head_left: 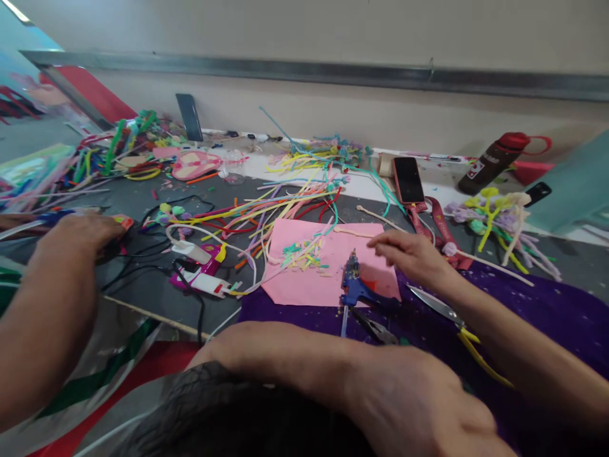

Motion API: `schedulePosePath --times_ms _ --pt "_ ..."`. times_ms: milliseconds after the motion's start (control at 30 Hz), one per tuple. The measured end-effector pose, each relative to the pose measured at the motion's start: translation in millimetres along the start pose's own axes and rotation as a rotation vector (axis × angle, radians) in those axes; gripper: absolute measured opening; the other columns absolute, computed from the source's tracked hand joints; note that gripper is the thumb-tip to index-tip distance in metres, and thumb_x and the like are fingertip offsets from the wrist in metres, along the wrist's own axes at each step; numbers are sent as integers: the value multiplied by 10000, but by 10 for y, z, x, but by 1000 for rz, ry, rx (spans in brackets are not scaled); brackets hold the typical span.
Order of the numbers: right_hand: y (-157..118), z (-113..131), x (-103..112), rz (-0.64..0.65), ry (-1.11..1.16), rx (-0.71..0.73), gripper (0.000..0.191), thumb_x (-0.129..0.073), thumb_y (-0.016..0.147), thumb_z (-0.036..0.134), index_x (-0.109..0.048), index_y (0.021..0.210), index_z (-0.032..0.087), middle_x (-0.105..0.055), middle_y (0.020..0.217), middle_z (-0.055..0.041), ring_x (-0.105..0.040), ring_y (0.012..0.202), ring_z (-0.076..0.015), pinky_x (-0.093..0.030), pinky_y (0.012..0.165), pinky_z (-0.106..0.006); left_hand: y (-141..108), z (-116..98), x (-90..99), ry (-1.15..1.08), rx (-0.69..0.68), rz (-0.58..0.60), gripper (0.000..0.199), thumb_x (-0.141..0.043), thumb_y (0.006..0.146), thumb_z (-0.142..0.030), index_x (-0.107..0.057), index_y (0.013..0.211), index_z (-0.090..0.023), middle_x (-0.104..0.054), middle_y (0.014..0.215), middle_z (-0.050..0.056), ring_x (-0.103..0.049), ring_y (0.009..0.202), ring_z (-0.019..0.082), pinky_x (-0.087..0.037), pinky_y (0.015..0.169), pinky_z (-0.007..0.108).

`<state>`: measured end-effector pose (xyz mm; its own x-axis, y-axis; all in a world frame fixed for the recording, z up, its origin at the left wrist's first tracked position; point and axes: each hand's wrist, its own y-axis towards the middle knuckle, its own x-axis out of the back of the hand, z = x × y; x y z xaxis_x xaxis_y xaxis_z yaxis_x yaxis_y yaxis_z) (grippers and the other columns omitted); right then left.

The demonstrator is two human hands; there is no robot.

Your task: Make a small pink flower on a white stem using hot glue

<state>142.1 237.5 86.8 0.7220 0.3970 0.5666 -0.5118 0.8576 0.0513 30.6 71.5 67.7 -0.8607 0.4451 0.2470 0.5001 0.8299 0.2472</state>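
Observation:
Low in the picture, my left hand (419, 397) reaches across from the left, blurred, its fingers cut off or hidden. My right hand (412, 254) hovers over the right edge of a pink sheet (285, 289), fingers loosely stretched and nothing visible in them. A blue glue gun (356, 291) lies below my right fingertips, nozzle pointing away. Small cut pipe-cleaner pieces (304, 252) are scattered on the sheet. Pliers (378, 330) rest on the purple cloth (547, 304) just beyond my left forearm. Scissors (440, 308) with yellow handles lie partly under my right forearm.
Another person's hand (85, 231) is at the left, near cables. A power strip (202, 273) sits left of the sheet. Colourful pipe cleaners (285, 203) spread behind it. Toward the back right are a phone (408, 181), a dark bottle (492, 164) and a pipe-cleaner bundle (490, 222).

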Motion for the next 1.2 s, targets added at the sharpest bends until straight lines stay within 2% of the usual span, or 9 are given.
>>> schedulePosePath --times_ms 67,100,200,300,467,667,733,867,1200 --pt "229 -306 132 -29 -295 45 276 -433 868 289 -665 942 159 -659 812 -35 -588 681 -135 -426 604 -220 409 25 423 157 -364 189 69 -640 683 -431 -663 684 -366 -624 595 -3 -615 611 143 -459 462 223" --pt "335 -432 170 -29 -477 65 298 -412 880 291 -681 930 173 -669 818 -31 -601 703 -139 -423 616 -216 564 52 646 255 -438 123 118 -651 683 -431 -665 647 -320 -647 594 -4 -608 583 136 -470 506 230" --pt "580 -658 159 -72 -610 59 279 -458 863 299 -697 932 174 -666 929 -69 -609 832 -179 -410 680 -235 816 215 1193 444 -236 -386 165 -572 790 -308 -683 706 -220 -689 672 28 -612 613 129 -472 589 246" --pt "720 -697 13 -61 -699 51 286 -485 850 340 -662 1024 198 -642 1015 -81 -611 844 -193 -403 662 -245 861 471 1435 212 -20 -741 245 -540 813 -348 -662 711 -162 -646 598 13 -552 471 89 -426 462 205" --pt "843 -662 -182 7 -838 47 293 -464 858 349 -655 946 146 -644 972 -133 -608 861 -241 -398 629 -267 807 731 1462 138 147 -723 225 -580 785 -326 -654 682 -140 -630 592 8 -547 477 78 -421 455 184" --pt "698 -443 -9 -43 -855 76 201 -450 866 261 -628 870 167 -653 910 -73 -602 801 -181 -391 629 -243 771 730 1540 -135 258 -693 229 -596 766 -348 -654 688 -141 -633 599 7 -541 462 75 -395 417 176" --pt "561 -284 29 -130 -603 124 138 -505 831 241 -611 794 161 -635 759 -34 -573 664 -139 -378 571 -224 782 745 1566 -312 305 -681 199 -632 734 -340 -657 719 -143 -641 619 5 -531 453 68 -360 386 168" --pt "315 38 -70 -88 -185 154 120 -527 813 202 -584 716 160 -582 654 5 -519 584 -103 -375 531 -204 797 780 1551 -633 362 -610 247 -696 670 -276 -660 888 -164 -668 746 5 -528 487 50 -352 389 150" --pt "191 233 -385 -122 -73 170 149 -559 802 233 -595 691 141 -542 598 14 -449 517 -77 -329 481 -201 750 698 1446 -771 313 -478 181 -714 655 -263 -681 767 -124 -606 568 -11 -486 424 31 -331 381 132"
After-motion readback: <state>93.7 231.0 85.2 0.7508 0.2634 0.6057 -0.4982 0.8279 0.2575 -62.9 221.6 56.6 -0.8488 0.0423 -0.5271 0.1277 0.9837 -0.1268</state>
